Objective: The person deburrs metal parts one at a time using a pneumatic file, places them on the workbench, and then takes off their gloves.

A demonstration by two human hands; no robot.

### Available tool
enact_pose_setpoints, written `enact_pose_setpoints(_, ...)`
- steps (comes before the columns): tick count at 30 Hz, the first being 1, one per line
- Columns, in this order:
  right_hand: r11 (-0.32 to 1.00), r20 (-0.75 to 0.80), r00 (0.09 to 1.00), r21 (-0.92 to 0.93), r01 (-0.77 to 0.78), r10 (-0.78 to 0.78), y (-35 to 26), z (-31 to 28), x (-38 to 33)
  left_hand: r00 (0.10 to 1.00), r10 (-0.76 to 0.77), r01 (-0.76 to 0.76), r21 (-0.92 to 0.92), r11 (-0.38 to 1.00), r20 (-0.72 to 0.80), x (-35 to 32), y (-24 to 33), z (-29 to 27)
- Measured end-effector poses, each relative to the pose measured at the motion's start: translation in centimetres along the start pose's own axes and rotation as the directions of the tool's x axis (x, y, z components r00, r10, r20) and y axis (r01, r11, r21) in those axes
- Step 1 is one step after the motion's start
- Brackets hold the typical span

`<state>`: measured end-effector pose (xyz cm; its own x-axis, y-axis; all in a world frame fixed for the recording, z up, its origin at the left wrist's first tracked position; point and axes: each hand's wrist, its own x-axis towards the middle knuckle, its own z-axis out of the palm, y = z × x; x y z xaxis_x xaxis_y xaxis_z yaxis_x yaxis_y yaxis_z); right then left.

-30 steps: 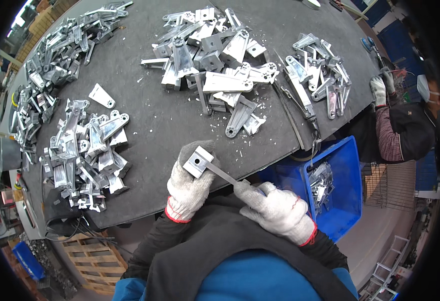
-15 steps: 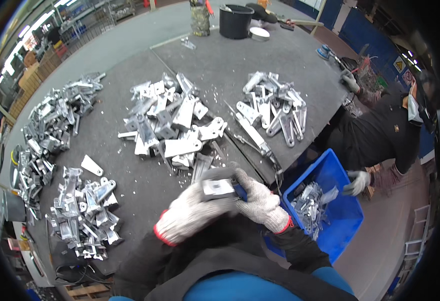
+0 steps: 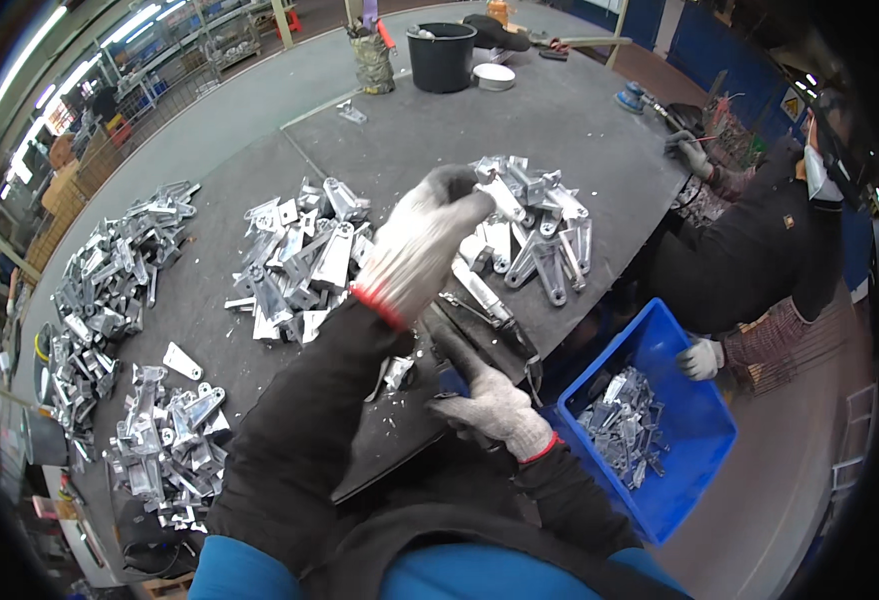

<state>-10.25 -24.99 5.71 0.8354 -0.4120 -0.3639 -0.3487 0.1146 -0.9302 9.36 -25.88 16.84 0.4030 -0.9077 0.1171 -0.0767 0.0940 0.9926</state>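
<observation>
My left hand (image 3: 424, 235), in a whitish knit glove with grey fingers and a red cuff, reaches to the far right pile of silvery metal brackets (image 3: 549, 225). Its fingers are closed at one end of a metal bracket (image 3: 502, 198), at that pile's left side. Nearer the table's front edge is my right hand (image 3: 499, 408), gloved the same way. Its fingers curl around a dark blue object (image 3: 451, 380), mostly hidden by the glove. A small shiny metal piece (image 3: 397, 373) lies left of it. Just beyond the right hand, a long slim metal tool (image 3: 481, 295) lies on the table.
More bracket piles lie at the middle (image 3: 299, 260), far left (image 3: 124, 270) and near left (image 3: 169, 440). A blue bin (image 3: 699, 440) holding metal parts stands right of the table. A co-worker (image 3: 759, 250) in dark clothing is beside it. A black bucket (image 3: 441, 60) stands at the back.
My hands have separated. The left has swung up and right to the far right pile with a bracket; the right stays near the front edge, slightly lower. The co-worker's near hand has reached the bin's rim.
</observation>
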Motion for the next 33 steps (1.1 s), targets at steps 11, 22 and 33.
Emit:
enact_pose_setpoints(11, 0.994, 0.041, 0.999, 0.109, -0.009, 0.005, 0.6, 0.0, 0.1, 0.999, 0.041, -0.037, 0.988, 0.152, 0.031, -15.9, -9.1, -1.5)
enact_pose_setpoints(22, 0.993, 0.023, 0.998, -0.110, 0.053, -0.051, -1.5, 0.3, -0.7, 0.868, -0.140, 0.099, -0.109, 0.989, -0.477, -19.5, -4.4, -7.5)
enact_pose_setpoints(33, 0.999, -0.046, 0.999, -0.032, 0.008, -0.009, -2.2, 0.1, -2.6, 0.885, 0.095, 0.050, 0.295, 0.954, -0.456, -24.2, -11.9, -5.6)
